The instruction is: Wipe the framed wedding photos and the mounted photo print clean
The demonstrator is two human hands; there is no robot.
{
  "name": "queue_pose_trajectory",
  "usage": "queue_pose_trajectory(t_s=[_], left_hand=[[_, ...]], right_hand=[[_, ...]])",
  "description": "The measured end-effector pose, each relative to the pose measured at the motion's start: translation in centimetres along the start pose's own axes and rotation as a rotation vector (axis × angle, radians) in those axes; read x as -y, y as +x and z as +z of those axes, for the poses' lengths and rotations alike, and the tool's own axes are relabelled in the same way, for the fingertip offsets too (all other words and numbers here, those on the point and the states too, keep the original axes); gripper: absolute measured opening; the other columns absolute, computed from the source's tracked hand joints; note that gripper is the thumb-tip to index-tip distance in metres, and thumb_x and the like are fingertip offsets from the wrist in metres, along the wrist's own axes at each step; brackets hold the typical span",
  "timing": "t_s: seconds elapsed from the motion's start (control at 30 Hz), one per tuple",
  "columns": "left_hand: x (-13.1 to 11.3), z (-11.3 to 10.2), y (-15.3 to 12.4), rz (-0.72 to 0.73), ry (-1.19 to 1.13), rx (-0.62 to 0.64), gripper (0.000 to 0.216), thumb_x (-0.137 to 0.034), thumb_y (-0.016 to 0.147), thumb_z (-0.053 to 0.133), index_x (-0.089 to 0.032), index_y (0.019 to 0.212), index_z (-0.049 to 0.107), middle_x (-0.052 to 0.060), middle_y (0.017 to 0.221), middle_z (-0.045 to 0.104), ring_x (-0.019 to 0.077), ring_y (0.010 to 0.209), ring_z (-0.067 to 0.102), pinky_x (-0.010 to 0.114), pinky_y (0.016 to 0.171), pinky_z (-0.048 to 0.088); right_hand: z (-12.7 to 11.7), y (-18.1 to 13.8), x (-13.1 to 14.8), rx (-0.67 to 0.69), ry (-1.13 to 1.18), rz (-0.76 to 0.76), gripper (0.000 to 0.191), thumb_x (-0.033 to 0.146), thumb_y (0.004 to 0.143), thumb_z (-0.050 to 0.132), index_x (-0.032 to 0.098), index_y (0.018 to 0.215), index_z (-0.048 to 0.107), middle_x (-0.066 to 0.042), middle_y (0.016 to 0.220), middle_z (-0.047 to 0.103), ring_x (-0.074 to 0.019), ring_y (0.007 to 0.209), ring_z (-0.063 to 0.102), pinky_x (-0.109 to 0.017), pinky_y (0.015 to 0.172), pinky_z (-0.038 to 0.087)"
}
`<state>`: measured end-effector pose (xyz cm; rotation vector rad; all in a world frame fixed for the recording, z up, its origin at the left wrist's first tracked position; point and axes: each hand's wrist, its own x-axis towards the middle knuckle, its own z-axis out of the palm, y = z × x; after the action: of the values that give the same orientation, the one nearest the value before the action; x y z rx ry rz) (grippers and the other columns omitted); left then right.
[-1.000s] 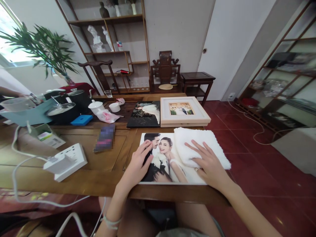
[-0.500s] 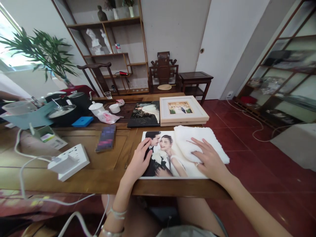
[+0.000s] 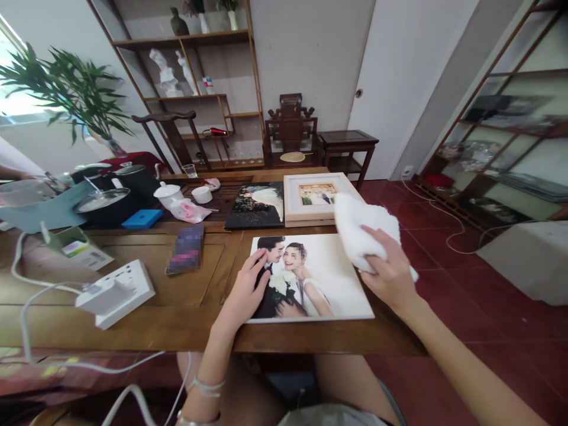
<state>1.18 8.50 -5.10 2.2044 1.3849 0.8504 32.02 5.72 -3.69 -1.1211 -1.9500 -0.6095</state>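
A large photo print (image 3: 341,290) of a couple in wedding dress lies flat near the table's front edge. My left hand (image 3: 249,290) rests on its left side, fingers stretched out flat. My right hand (image 3: 388,266) grips a white fluffy cloth (image 3: 364,228), which is bunched and lifted above the print's right edge. Behind the print lie a dark picture panel (image 3: 255,204) and, to its right, a light wooden picture frame (image 3: 293,195) with a small photo; the cloth covers part of that frame.
On the wooden table (image 3: 186,325) at left are a white power strip (image 3: 126,293) with cables, an opened small box (image 3: 84,248), a blue box (image 3: 142,219) and a blurred dark packet (image 3: 186,248). Pots (image 3: 104,201) and white cups (image 3: 168,194) stand behind. Another person's arm (image 3: 13,173) shows at far left.
My right hand has closed on the cloth and raised it off the print, uncovering the print's right part. My left hand has stayed on the print. The view has shifted slightly.
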Motion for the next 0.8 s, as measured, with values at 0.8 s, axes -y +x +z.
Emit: queue_pose_trajectory(t_s=[0.8], left_hand=[[0.3,0.4,0.2,-0.032,0.011,-0.001,0.042,-0.023,0.094,0.030,-0.014,0.132,0.046,0.013,0.143,0.041,0.0218,0.133,0.038,0.044,0.113,0.028]], right_hand=[[-1.3,0.8,4.4,0.766,0.249,-0.104,0.041,0.000,0.060,0.049,0.016,0.091,0.071,-0.015,0.143,0.043,-0.0365,0.137,0.024,-0.061,0.109,0.018]])
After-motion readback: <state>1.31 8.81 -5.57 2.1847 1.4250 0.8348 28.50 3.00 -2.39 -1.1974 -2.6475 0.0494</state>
